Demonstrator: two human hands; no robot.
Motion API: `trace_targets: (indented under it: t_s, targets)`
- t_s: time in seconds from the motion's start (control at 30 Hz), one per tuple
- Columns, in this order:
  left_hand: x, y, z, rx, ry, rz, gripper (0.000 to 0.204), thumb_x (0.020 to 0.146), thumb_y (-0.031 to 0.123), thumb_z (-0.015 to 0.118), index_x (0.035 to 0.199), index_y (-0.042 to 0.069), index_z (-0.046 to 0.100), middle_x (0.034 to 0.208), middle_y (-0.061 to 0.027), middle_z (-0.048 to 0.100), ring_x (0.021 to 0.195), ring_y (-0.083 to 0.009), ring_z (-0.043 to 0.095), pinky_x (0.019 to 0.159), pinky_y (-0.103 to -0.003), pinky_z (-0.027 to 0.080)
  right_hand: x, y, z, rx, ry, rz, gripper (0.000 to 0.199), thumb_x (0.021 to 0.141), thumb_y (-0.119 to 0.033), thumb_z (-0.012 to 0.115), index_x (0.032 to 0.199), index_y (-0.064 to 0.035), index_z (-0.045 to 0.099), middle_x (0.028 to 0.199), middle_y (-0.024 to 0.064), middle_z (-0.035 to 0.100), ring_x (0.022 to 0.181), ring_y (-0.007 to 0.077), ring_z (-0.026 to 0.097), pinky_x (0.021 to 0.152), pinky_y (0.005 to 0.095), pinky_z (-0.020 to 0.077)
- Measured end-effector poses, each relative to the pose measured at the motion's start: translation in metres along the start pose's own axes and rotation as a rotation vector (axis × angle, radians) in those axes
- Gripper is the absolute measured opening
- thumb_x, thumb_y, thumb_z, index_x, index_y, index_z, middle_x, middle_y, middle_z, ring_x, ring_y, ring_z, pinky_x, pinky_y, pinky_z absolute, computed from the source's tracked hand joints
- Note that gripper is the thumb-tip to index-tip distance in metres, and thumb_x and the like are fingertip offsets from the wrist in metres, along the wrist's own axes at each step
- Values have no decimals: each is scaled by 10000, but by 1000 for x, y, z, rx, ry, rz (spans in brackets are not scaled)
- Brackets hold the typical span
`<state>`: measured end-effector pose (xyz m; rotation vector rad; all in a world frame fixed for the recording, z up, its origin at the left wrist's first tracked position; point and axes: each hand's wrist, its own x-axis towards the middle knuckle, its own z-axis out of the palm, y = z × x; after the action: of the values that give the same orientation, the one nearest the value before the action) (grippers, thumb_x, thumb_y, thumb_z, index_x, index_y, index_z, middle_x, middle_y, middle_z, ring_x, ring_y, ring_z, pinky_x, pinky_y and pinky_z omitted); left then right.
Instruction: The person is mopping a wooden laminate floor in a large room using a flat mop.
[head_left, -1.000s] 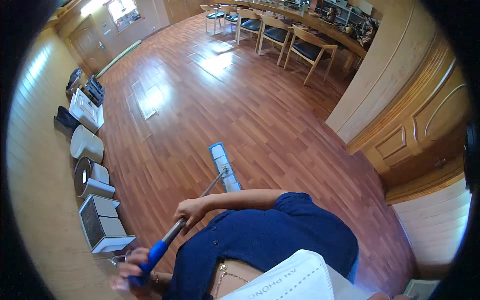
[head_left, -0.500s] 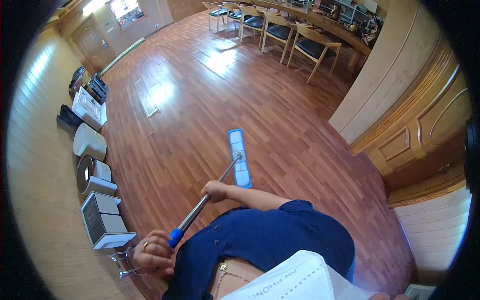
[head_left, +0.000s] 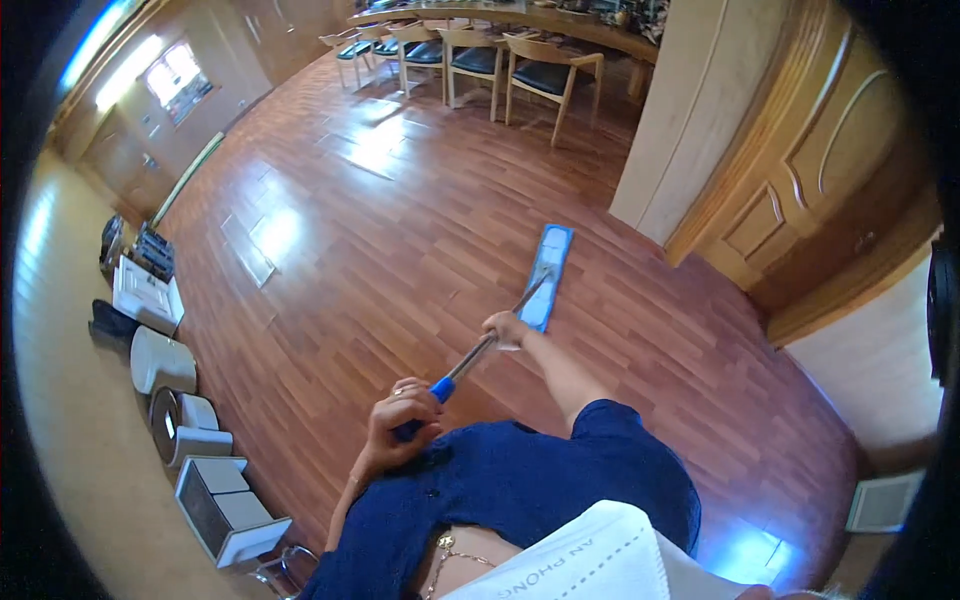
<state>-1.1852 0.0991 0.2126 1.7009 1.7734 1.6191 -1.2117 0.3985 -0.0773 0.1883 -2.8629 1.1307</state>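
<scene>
A flat mop with a long metal pole (head_left: 470,360) reaches from my chest out to the right across the wooden floor. Its long blue-edged head (head_left: 549,275) lies flat on the boards, set slightly aslant. My left hand (head_left: 400,415) is wrapped round the blue grip (head_left: 442,389) at the near end of the pole; a ring shows on one finger. Farther down, my right hand (head_left: 507,328) closes on the bare metal part, its arm stretched forward.
Along the left wall stand a white cabinet-like box (head_left: 148,292), a white round bin (head_left: 163,360), a dark-and-white appliance (head_left: 190,425) and a white stand (head_left: 232,508). Chairs (head_left: 540,76) line a long table at the back. A wooden door (head_left: 765,215) is at right, near a pale vent (head_left: 884,503).
The mop head has swung rightward toward the door side. Both hands have moved right and forward with the pole, still gripping it. The view has turned a little too.
</scene>
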Motion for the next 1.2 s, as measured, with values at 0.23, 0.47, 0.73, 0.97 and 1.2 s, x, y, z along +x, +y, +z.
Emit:
trace_targets:
  t_s: [0.23,0.47,0.73,0.97,1.2]
  targets:
    - [35,-23,34,-128,-272,58,145,727,51,726,773,75,590,775,-70,631,807,-217,635,922,-422,397,-93,37,-27,-16,353,116,444,722,-368,740,566,-35,492,600,181,510,604,363,540,534,444,387]
    - [50,-24,37,-258,-386,55,120,726,64,713,773,89,606,786,-58,643,837,-217,646,948,-425,377,-167,2,-32,-15,572,356,445,738,-303,731,521,-55,432,540,132,457,516,257,481,504,401,348]
    - [46,-6,31,-403,-647,78,119,742,60,729,745,109,621,762,-17,658,844,-188,651,970,-434,351,-263,-55,24,-38,739,469,343,671,-221,740,571,-110,432,565,96,518,559,339,516,500,427,394]
    - [36,25,39,-681,-738,28,110,812,93,670,735,86,593,742,-17,642,759,-149,613,950,-397,370,-330,-171,80,-256,915,889,338,717,-243,708,527,-77,483,581,167,532,578,381,557,523,470,420]
    - [28,40,31,-831,-804,-34,91,836,45,676,774,24,613,784,-57,630,735,-126,572,670,-270,455,-342,-243,115,-238,804,987,233,682,-255,658,545,-97,553,569,165,561,551,386,573,514,470,452]
